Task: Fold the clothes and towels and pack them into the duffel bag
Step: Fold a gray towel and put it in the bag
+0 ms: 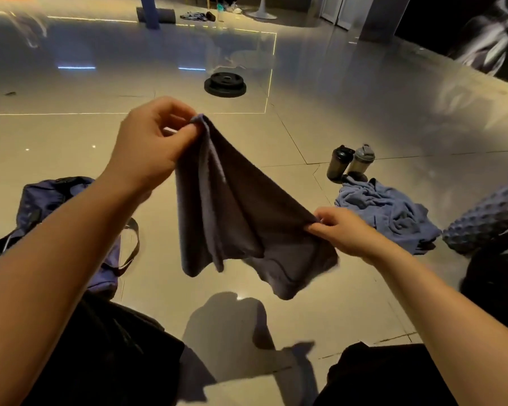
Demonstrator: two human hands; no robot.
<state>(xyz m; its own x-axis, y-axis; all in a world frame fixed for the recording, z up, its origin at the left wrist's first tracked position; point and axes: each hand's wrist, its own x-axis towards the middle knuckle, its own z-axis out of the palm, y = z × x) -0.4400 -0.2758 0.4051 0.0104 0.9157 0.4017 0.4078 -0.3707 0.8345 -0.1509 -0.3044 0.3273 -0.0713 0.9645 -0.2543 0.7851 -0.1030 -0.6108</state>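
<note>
Left hand (150, 142) and right hand (339, 230) pinch a dark towel (241, 212) above the floor (276, 148).

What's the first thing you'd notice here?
A dark cloth held up in the middle, pinched by the left hand and right hand. A blue duffel bag lies on the floor at left; a crumpled blue towel lies at right.

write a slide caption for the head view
Both hands, left hand and right hand, pinch a dark towel held above the floor, duffel bag at left.
</note>
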